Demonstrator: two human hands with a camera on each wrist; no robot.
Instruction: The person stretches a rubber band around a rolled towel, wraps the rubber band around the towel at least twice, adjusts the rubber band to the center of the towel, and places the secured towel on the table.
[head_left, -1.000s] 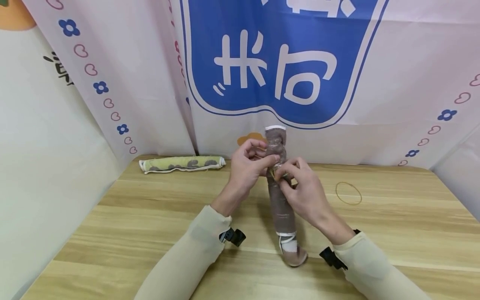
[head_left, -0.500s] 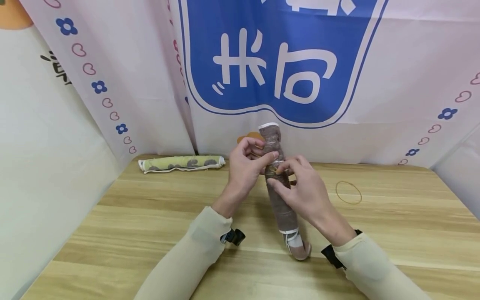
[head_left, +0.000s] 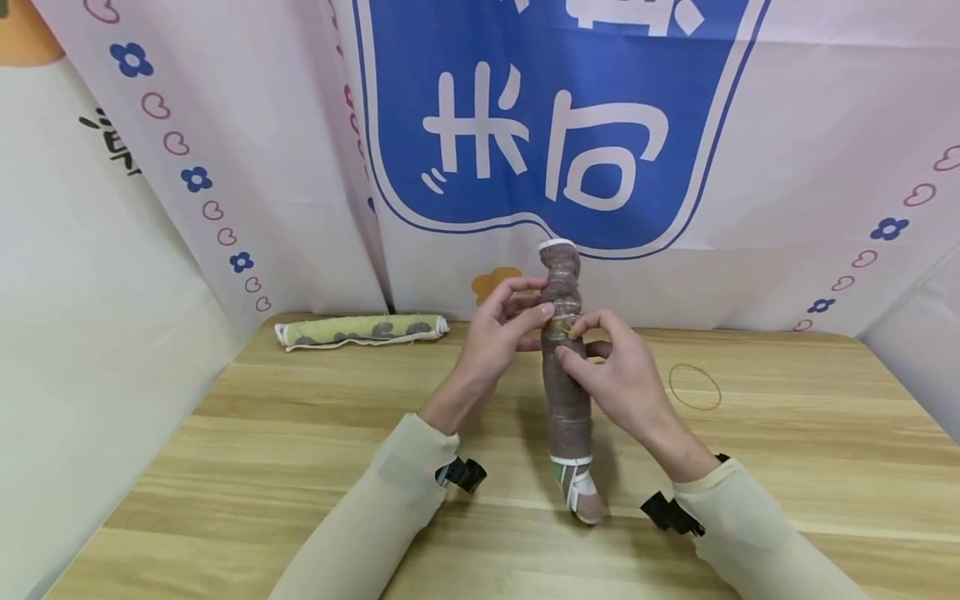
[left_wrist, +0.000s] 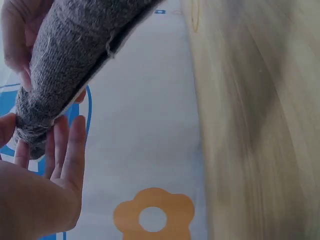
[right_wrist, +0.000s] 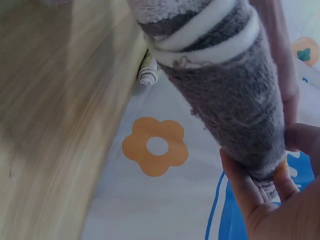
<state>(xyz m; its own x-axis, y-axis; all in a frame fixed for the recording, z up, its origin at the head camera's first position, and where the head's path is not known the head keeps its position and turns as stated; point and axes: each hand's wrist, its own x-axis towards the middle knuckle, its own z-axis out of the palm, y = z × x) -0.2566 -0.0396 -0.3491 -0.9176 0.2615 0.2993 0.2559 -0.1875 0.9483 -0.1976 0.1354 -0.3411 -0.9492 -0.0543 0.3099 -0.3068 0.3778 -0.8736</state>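
Note:
A rolled brown towel with white trim stands nearly upright at mid-table, its narrow folded tail pointing down toward the person. My left hand grips its upper part from the left, thumb in front and fingers behind. From the right, my right hand holds the roll slightly lower, thumb and index finger on its front. A yellow rubber band circles the towel by the right index fingertip. In the right wrist view, fingers and thumb close around the towel's narrowing end. The left wrist view shows both hands around the grey-looking roll.
A rolled green towel with grey patches lies at the table's back left. A loose rubber band lies on the wooden table to the right. Behind the table hangs a printed cloth, close to the brown towel's top.
The brown towel's top tipped left and then came back right, and the roll turned, so a green patch shows on its tail. The right thumb and index finger have spread apart along it.

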